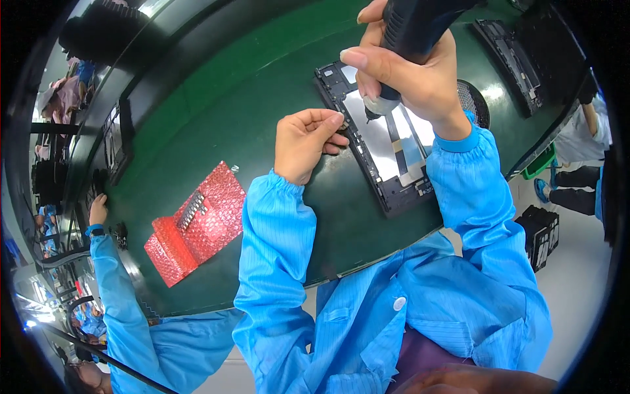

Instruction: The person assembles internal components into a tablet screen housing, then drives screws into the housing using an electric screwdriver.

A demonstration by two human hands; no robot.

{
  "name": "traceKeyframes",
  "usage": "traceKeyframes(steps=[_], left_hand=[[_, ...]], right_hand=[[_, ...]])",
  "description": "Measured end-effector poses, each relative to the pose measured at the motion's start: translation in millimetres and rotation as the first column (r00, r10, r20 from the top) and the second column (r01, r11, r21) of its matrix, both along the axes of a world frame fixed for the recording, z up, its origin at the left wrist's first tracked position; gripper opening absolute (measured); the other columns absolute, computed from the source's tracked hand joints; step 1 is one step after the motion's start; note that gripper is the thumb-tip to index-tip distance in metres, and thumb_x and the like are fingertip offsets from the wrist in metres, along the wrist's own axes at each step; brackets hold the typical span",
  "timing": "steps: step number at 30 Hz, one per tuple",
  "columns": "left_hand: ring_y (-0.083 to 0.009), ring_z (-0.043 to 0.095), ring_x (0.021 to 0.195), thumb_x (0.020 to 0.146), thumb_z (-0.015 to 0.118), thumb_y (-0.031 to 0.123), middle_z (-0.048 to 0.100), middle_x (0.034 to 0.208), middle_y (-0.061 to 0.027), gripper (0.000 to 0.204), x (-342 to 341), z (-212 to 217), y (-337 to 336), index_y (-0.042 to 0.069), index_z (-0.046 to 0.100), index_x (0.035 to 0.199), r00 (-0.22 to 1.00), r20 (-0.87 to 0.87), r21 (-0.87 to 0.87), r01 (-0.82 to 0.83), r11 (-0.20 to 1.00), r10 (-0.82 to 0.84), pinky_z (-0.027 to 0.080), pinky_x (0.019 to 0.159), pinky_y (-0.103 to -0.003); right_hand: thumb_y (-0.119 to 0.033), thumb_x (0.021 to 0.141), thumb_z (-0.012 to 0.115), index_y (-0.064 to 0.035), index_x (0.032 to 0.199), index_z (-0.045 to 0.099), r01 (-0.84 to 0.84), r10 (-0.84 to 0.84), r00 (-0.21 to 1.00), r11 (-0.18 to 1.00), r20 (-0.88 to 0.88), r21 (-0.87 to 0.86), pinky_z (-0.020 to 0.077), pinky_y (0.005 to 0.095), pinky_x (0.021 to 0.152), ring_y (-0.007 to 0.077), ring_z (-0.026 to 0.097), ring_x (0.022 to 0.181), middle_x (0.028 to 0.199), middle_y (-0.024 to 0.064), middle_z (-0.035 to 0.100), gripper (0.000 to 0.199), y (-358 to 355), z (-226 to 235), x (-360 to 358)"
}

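Note:
My right hand [420, 82] is wrapped round a thick black electric screwdriver [417, 29]. Its tip [371, 117] points down over a flat black device chassis [394, 205] with silver panels [377, 148] and dark flat cables. Whether the tip touches the chassis, I cannot tell. At the chassis's left edge, my left hand [305, 141] is closed, thumb and forefinger pinched together. A small part seems to lie at those fingertips, too hidden to name.
Red bubble wrap [226, 210] lies left with a row of small metal parts [191, 210] on it. A similar chassis [508, 65] lies at the right. At the left, a co-worker's hand [98, 210] rests on the green table [262, 85]. Black stacked units [538, 230] stand on the floor.

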State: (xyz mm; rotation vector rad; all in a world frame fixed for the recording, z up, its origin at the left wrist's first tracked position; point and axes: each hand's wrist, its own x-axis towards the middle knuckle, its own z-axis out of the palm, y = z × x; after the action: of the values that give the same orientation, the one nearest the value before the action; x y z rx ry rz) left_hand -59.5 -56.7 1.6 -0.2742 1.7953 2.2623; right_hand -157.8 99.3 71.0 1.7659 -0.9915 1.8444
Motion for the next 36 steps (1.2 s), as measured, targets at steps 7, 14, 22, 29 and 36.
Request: traceKeyframes(steps=[7, 14, 22, 29, 36], left_hand=[[-0.0076, 0.059, 0.06, 0.083, 0.067, 0.012, 0.063, 0.072, -0.004, 0.015, -10.5, -1.4, 4.4, -0.001, 0.065, 0.09, 0.997, -0.061, -0.263, 0.038, 0.964, -0.055, 0.046, 0.048, -0.019], [-0.0065, 0.057, 0.056, 0.08, 0.069, 0.008, 0.062, 0.067, -0.003, 0.012, -14.6, -6.1, 5.9, -0.002, 0.066, 0.086, 0.993, -0.112, -0.295, 0.003, 0.955, -0.038, 0.045, 0.048, -0.019], [-0.0061, 0.056, 0.055, 0.074, 0.071, 0.002, 0.062, 0.066, -0.0035, 0.012, -21.7, -9.4, 3.2, -0.003, 0.066, 0.084, 0.984, -0.162, -0.35, 0.014, 0.937, -0.075, 0.046, 0.05, -0.021], [-0.0081, 0.059, 0.058, 0.07, 0.074, 0.001, 0.062, 0.072, -0.0055, 0.018, -23.4, -19.5, 1.6, -0.003, 0.062, 0.084, 0.974, -0.225, -0.421, -0.115, 0.9, 0.02, 0.05, 0.051, -0.022], [-0.013, 0.063, 0.062, 0.076, 0.067, -0.002, 0.063, 0.073, -0.0078, 0.011, -25.6, -8.2, 0.1, -0.004, 0.06, 0.083, 0.999, -0.037, -0.234, 0.029, 0.972, -0.038, 0.053, 0.049, -0.023]], right_hand=[[0.003, 0.075, 0.072, 0.0038, 0.1, 0.05, 0.025, -0.349, 0.563, 0.913, 0.749, 0.407, 0.0409, 0.021, 0.044, 0.0086, 0.056, 0.05, 0.062, 0.0047, 0.059, 0.034, -1.4, 14.8, 35.3], [0.002, 0.075, 0.072, 0.0042, 0.099, 0.05, 0.104, -0.24, 0.855, 0.948, 0.459, 0.301, 0.0421, 0.0215, 0.045, 0.008, 0.057, 0.052, 0.063, 0.0042, 0.058, 0.033, -9.4, -0.2, 13.9], [0.002, 0.077, 0.07, 0.0016, 0.104, 0.053, 0.154, -0.383, 0.754, 0.893, 0.534, 0.423, 0.046, 0.0239, 0.048, 0.0121, 0.058, 0.052, 0.069, 0.0051, 0.06, 0.032, -13.5, -13.5, 23.2], [0.001, 0.075, 0.073, 0.0042, 0.098, 0.051, 0.03, -0.347, 0.58, 0.913, 0.737, 0.406, 0.042, 0.0204, 0.045, 0.007, 0.056, 0.051, 0.063, 0.0029, 0.058, 0.032, -18.5, -1.8, 43.2], [0.001, 0.073, 0.073, 0.0041, 0.097, 0.053, 0.103, -0.408, 0.599, 0.892, 0.689, 0.439, 0.0411, 0.0204, 0.046, 0.0054, 0.054, 0.052, 0.063, 0.0016, 0.057, 0.031, -18.8, -3.5, 41.1]])
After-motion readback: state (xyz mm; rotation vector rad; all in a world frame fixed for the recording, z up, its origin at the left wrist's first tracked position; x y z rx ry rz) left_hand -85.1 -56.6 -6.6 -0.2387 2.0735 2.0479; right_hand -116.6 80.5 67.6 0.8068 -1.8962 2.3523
